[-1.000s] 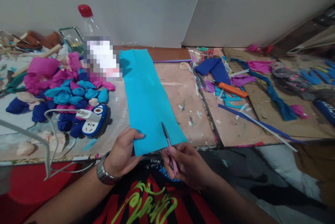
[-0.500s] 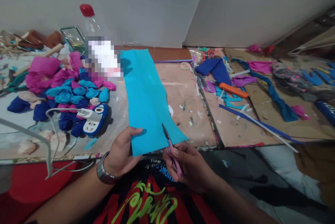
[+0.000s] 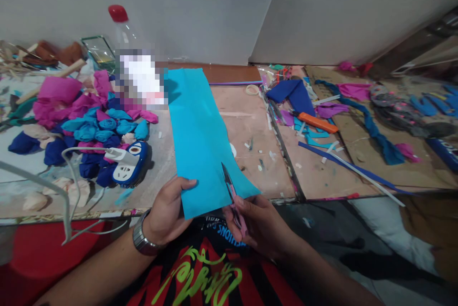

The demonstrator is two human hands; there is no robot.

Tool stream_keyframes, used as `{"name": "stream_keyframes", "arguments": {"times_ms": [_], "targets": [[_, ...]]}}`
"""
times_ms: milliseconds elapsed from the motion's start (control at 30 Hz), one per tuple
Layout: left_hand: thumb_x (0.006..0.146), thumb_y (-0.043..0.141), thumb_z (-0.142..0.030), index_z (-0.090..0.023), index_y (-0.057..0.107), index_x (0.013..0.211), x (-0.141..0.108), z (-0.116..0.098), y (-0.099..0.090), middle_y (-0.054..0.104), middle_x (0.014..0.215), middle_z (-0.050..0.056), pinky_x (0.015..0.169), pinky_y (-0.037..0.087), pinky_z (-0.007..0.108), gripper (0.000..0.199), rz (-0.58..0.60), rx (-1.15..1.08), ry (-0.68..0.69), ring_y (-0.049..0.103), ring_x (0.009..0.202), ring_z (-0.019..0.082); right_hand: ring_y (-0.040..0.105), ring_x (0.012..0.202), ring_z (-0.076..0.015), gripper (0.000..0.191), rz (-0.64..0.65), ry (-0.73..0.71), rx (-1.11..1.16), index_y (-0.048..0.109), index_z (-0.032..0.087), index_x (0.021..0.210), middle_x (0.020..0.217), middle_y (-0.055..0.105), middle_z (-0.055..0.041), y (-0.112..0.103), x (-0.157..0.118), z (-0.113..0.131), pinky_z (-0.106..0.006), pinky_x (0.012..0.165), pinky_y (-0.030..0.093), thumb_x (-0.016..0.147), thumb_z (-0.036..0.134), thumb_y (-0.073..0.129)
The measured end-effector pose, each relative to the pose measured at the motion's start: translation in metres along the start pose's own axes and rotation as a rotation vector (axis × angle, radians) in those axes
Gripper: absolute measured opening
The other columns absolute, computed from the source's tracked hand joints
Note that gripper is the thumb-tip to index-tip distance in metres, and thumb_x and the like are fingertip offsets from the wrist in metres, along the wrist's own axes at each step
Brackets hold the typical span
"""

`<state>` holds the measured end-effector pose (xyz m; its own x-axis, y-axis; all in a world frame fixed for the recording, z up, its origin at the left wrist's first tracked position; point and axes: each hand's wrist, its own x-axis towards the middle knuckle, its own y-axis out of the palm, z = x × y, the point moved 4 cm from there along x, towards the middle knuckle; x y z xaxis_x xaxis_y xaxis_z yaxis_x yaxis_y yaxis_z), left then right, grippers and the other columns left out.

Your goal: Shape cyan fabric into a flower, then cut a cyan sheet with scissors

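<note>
A long sheet of bright blue paper (image 3: 195,129) stretches from the bottle toward my body, its near end lifted over the table edge. My left hand (image 3: 171,208) pinches the near left corner, thumb on top. In my right hand (image 3: 255,220) is a pair of scissors (image 3: 238,213) with pink handles and dark blades. The blades lie at the near edge of the sheet, one visible on top, pointing away from me. To their right a flap of the sheet curves out over my right hand.
Left are pink, blue and navy crumpled paper flowers (image 3: 96,125), a power adapter (image 3: 130,165) with a white cable, and a red-capped bottle (image 3: 119,13). Right lie an orange cutter (image 3: 317,122), paper strips (image 3: 343,163), cardboard (image 3: 372,148) and a rubber band (image 3: 252,90).
The scissors and both hands have shifted slightly. The near end of the sheet sits a little lower, toward my body.
</note>
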<state>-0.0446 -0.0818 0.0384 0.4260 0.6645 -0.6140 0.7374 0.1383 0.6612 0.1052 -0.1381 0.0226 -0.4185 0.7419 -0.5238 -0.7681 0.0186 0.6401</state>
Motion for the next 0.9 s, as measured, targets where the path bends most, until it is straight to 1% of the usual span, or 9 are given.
{"name": "stream_keyframes", "arguments": {"times_ms": [133, 267, 500, 600, 733, 900], "targets": [[0.073, 0.07, -0.021, -0.011, 0.068, 0.114, -0.0012, 0.0017, -0.0018, 0.076, 0.106, 0.016, 0.092, 0.056, 0.046, 0.042, 0.01, 0.029, -0.017, 0.068, 0.11, 0.038, 0.04, 0.035, -0.005, 0.046, -0.02, -0.019, 0.034, 0.067, 0.012, 0.076, 0.05, 0.063, -0.0022, 0.0002, 0.0027, -0.0013, -0.017, 0.035, 0.021, 0.081, 0.056, 0.078], [0.072, 0.072, -0.025, -0.011, 0.068, 0.112, -0.0012, 0.0041, -0.0031, 0.075, 0.102, 0.017, 0.09, 0.056, 0.047, 0.042, 0.031, 0.05, -0.029, 0.068, 0.11, 0.04, 0.043, 0.037, -0.0055, 0.044, -0.036, -0.026, 0.052, 0.066, 0.013, 0.075, 0.05, 0.063, -0.0015, 0.0005, 0.0038, -0.0012, -0.017, 0.037, 0.023, 0.081, 0.054, 0.079], [0.069, 0.074, -0.028, -0.01, 0.069, 0.105, -0.0006, 0.0053, -0.0034, 0.076, 0.096, 0.017, 0.086, 0.057, 0.047, 0.04, 0.03, 0.099, -0.031, 0.07, 0.1, 0.039, 0.04, 0.035, -0.0051, 0.046, -0.029, -0.055, 0.01, 0.064, 0.013, 0.071, 0.049, 0.063, -0.0014, 0.0033, 0.0028, 0.0009, -0.017, 0.036, 0.021, 0.083, 0.055, 0.076], [0.068, 0.075, -0.028, -0.01, 0.07, 0.102, -0.0003, 0.0048, -0.0046, 0.076, 0.094, 0.016, 0.083, 0.057, 0.048, 0.039, 0.009, 0.117, -0.024, 0.071, 0.098, 0.038, 0.039, 0.035, -0.0048, 0.047, -0.036, -0.059, -0.003, 0.062, 0.014, 0.069, 0.049, 0.062, -0.0009, 0.0033, 0.0037, 0.0011, -0.018, 0.037, 0.022, 0.084, 0.057, 0.075], [0.067, 0.075, -0.027, -0.012, 0.07, 0.102, 0.0001, 0.0053, -0.0046, 0.076, 0.095, 0.015, 0.085, 0.057, 0.048, 0.038, 0.002, 0.106, -0.023, 0.07, 0.099, 0.038, 0.044, 0.038, -0.0064, 0.049, -0.061, -0.052, -0.014, 0.063, 0.014, 0.07, 0.048, 0.062, -0.0005, 0.0016, 0.0056, 0.0001, -0.019, 0.04, 0.026, 0.08, 0.06, 0.078], [0.067, 0.076, -0.028, -0.01, 0.069, 0.104, 0.0004, 0.0062, -0.0058, 0.076, 0.093, 0.016, 0.084, 0.057, 0.049, 0.042, -0.015, 0.105, -0.016, 0.071, 0.097, 0.038, 0.043, 0.039, -0.0063, 0.05, -0.072, -0.034, -0.015, 0.063, 0.013, 0.066, 0.048, 0.062, -0.0014, 0.0006, 0.0059, -0.0017, -0.019, 0.041, 0.024, 0.078, 0.059, 0.079]]}}
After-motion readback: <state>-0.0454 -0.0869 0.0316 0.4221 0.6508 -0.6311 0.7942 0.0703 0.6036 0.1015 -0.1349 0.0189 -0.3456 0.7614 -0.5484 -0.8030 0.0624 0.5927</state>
